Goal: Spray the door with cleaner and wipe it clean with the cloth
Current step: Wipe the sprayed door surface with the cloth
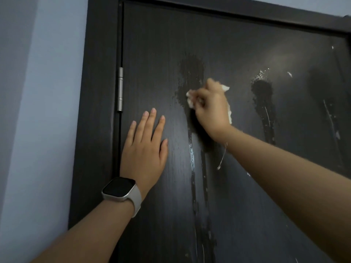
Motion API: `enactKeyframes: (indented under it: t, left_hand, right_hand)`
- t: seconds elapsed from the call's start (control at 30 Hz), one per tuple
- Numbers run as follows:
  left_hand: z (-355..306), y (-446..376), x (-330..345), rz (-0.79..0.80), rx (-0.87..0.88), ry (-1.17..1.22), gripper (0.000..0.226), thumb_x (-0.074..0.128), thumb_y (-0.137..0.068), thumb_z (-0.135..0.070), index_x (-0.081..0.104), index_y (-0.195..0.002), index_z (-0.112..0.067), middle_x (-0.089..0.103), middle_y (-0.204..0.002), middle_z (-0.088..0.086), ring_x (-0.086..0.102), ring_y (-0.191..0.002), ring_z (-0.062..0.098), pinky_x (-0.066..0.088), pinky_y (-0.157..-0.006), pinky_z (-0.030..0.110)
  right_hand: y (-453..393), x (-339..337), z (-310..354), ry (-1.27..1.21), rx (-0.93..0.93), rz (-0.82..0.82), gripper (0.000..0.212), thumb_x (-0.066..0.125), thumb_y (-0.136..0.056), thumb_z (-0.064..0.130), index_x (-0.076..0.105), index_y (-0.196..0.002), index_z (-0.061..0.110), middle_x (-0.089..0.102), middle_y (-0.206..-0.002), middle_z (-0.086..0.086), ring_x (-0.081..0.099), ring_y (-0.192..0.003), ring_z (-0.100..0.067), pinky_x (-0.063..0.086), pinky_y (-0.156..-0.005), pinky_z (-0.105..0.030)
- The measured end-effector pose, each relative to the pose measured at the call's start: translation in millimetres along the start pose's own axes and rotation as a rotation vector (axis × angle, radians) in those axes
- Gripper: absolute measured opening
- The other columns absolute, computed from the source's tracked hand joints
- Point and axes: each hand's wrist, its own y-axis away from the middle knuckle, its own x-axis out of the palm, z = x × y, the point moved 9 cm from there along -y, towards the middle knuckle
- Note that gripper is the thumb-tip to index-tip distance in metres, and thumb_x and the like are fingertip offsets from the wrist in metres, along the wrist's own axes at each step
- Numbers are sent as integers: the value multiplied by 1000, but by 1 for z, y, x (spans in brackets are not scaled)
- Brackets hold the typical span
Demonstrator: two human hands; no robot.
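Note:
A dark wood-grain door [157, 44] fills the view, with wet spray patches and drips running down its middle and right. My right hand [210, 107] grips a crumpled white cloth [190, 99] and presses it against the left wet patch [191, 69]. My left hand [146, 145] lies flat on the door below and to the left, fingers straight, a watch on its wrist. A second wet patch [263, 92] with white foam specks sits further right. No spray bottle is in view.
A silver hinge [120, 89] sits on the door's left edge against the dark frame [98, 92]. A pale blue-grey wall [43, 111] runs along the left. The frame's top bar [247, 12] crosses above.

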Motion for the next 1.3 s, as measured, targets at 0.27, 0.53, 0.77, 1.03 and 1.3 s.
enactKeyframes:
  t: [0.27, 0.53, 0.77, 1.03, 1.3]
  left_hand:
    - [-1, -1, -1, -8, -5, 26, 52, 28, -101, -30, 36, -148, -11, 26, -158, 11, 22, -147, 24, 18, -120, 46]
    - [2, 0, -2, -41, -18, 46, 53, 29, -100, -29, 34, -149, -8, 26, -159, 9, 21, -147, 22, 19, -120, 44]
    - [7, 2, -4, -54, -78, 74, 52, 30, -99, -24, 36, -147, -6, 28, -158, 11, 22, -147, 24, 18, -120, 43]
    - [7, 2, -4, -50, -75, 44, 52, 31, -98, -23, 36, -147, -6, 29, -157, 11, 23, -147, 24, 18, -120, 43]
    - [8, 1, -4, -68, -78, 53, 52, 32, -98, -24, 38, -146, -6, 30, -157, 11, 24, -147, 23, 20, -119, 43]
  right_hand:
    - [32, -7, -18, -84, -101, 6, 10, 67, -89, 10, 71, -84, 2, 45, -84, -2, 44, -82, -17, 39, -75, -28]
    - [26, 22, 27, -240, -37, -29, 7, 64, -87, 7, 70, -90, 5, 49, -90, -4, 50, -81, -11, 41, -74, -22]
    - [-25, -2, -47, -86, 176, -75, 9, 56, -92, 17, 63, -93, 11, 53, -107, -8, 58, -92, -19, 38, -69, -26]
    - [-30, 48, 40, -200, -81, -24, 4, 56, -84, 7, 59, -84, 5, 56, -97, -12, 57, -86, -26, 40, -73, -29]
    - [-68, -6, -92, -38, 363, -166, 15, 50, -96, 25, 59, -101, 14, 50, -120, -6, 57, -101, -18, 40, -76, -25]
